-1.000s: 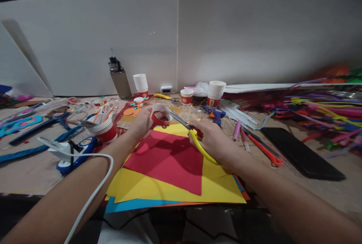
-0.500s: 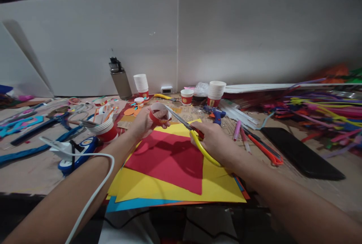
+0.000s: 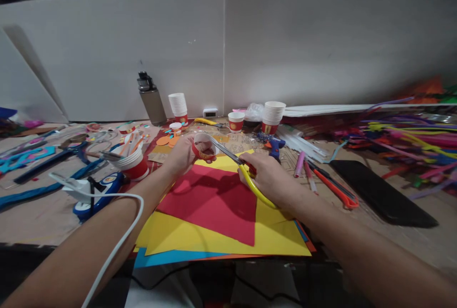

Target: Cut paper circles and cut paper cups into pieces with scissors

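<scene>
My left hand (image 3: 184,157) is closed round a red and white paper cup (image 3: 205,142), tilted so that its inside faces me. My right hand (image 3: 266,173) grips scissors (image 3: 257,192) with yellow handles. Their steel blades point up and left and meet the cup's rim; whether they bite into the paper I cannot tell. Below both hands lies a red sheet (image 3: 210,203) on top of yellow sheets (image 3: 282,236), with the edge of a blue sheet (image 3: 174,256) showing underneath.
Stacked paper cups (image 3: 273,116) and a single cup (image 3: 236,121) stand behind. A blue glue gun (image 3: 274,147), an orange-handled cutter (image 3: 333,189) and a black phone-like slab (image 3: 382,193) lie right. Cups with tools (image 3: 132,163) and a white cable (image 3: 123,232) are left.
The cup in my left hand has tipped and shifted slightly down and right. The scissors' blades look closer together against its rim.
</scene>
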Demonstrator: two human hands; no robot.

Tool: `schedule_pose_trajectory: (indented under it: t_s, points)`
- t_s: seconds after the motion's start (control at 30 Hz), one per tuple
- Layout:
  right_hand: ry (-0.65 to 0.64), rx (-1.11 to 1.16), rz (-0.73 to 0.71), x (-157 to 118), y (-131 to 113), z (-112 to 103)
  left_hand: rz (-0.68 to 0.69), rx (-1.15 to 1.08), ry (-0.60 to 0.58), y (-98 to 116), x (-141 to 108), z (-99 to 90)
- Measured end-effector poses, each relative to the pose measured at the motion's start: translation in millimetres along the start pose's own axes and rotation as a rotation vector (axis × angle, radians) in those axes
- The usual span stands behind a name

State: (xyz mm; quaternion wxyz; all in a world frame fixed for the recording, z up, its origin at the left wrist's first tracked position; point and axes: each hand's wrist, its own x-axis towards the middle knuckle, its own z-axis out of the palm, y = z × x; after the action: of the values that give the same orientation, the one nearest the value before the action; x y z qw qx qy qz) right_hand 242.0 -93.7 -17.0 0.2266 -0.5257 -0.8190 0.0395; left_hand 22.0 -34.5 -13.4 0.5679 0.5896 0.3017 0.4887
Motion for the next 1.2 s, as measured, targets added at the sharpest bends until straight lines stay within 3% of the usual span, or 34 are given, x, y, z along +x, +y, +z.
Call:
schedule_pose_trajectory:
  t_s: [0.37,0.73,0.9,1.2]
  points:
    - [-0.033,0.028,0.031,-1.0,-4.4,-3.7,-0.04,0.02,-0.025,3.3,3.0,0.1]
    - [-0.048,0.074,0.086,-1.1,-2.4,-4.1,-0.016,-0.072,0.095,-2.9,3.3,-1.5]
    - [-0.049,0.056,0.075,-0.6,-0.6,-5.0,0.008,-0.111,0.213,-7.6,4.2,3.0]
    - [-0.057,0.07,0.055,-0.1,2.4,-3.3,-0.017,-0.128,0.18,-11.4,4.1,1.8]
